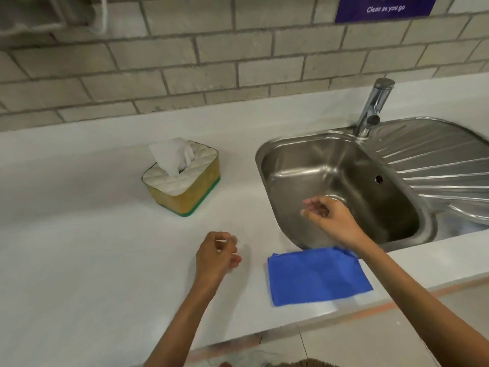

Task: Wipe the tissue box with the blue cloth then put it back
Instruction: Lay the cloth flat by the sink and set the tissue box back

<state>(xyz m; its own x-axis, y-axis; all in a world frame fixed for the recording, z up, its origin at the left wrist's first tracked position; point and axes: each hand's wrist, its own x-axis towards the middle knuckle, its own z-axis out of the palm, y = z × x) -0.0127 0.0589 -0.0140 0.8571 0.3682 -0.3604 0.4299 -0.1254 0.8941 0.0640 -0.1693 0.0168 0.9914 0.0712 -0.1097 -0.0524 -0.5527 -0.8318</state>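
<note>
The white countertop [79, 247] is running across the whole view, its near edge cutting off toward the bottom. The steel sink [330, 165] is sitting at the right, its ribbed drainer passing out of view at the right edge; a chrome tap [374, 107] is standing behind the basin. A purple sign [383, 7] on the brick wall is being cropped by the top edge; only "Clean as you go" is reading clearly. The blue cloth [315, 276] is lying flat near the counter's front edge. The tissue box [182, 181] is standing left of the sink. The right hand [328, 215] is hovering over the basin, fingers loosely curled, holding nothing. The left hand [217, 256] is hovering, blurred, half-curled and empty.
</note>
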